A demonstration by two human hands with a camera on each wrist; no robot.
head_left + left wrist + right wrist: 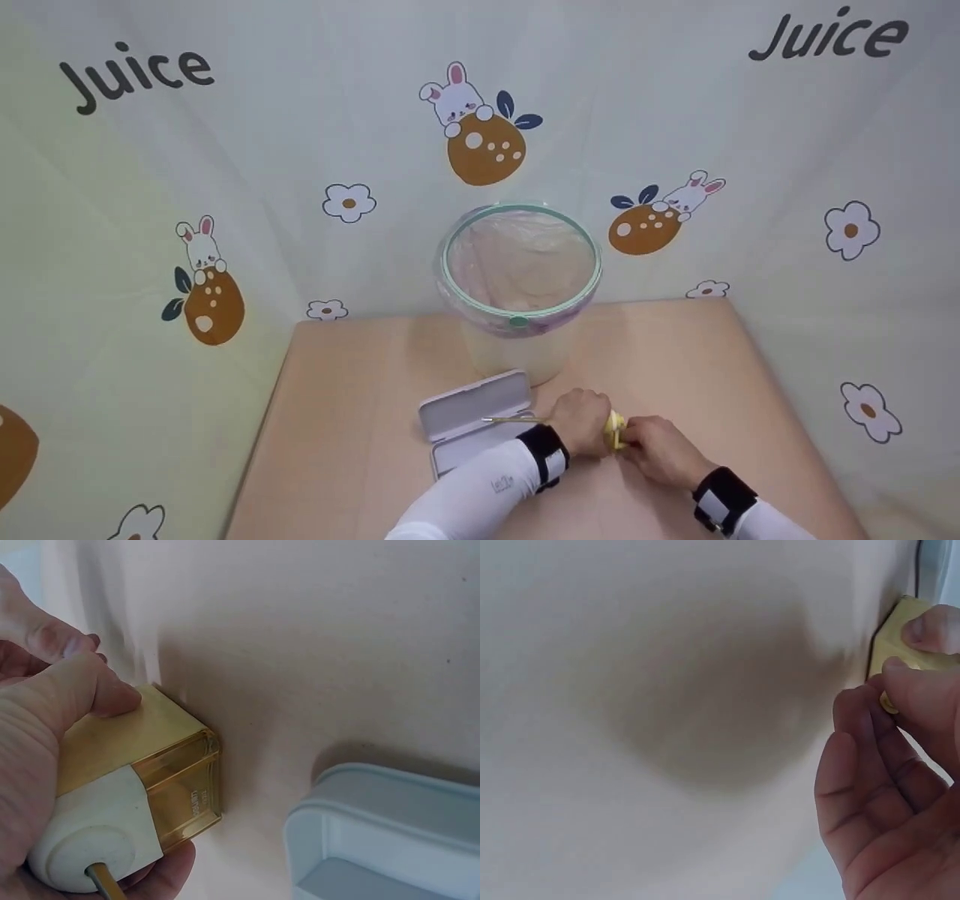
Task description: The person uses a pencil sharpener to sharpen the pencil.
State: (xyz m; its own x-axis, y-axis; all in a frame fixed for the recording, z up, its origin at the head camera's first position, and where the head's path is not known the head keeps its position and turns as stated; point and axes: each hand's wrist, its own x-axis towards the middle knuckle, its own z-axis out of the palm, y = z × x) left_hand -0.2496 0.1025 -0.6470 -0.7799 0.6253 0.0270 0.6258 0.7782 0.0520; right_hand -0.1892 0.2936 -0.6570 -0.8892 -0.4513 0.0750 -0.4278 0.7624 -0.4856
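Observation:
My left hand (pixel 581 420) grips a yellow and white crank pencil sharpener (pixel 139 739), its thumb lying along the top. The sharpener has a clear amber drawer (pixel 187 799) on its side. A pencil (pixel 517 420) sticks out of the round hole in the sharpener's white face, pointing left over the open pencil case (pixel 474 405). On the sharpener's other side, my right hand (pixel 664 450) pinches the small yellow crank knob (pixel 889 703) between thumb and fingers. Most of the crank is hidden behind those fingers.
Behind the hands stands a translucent bin (pixel 517 352) with a green rim and a plastic liner. The pencil case lies left of the hands, lid tilted up. Printed cloth (pixel 375 112) hangs around the back and sides of the tan tabletop (pixel 352 390).

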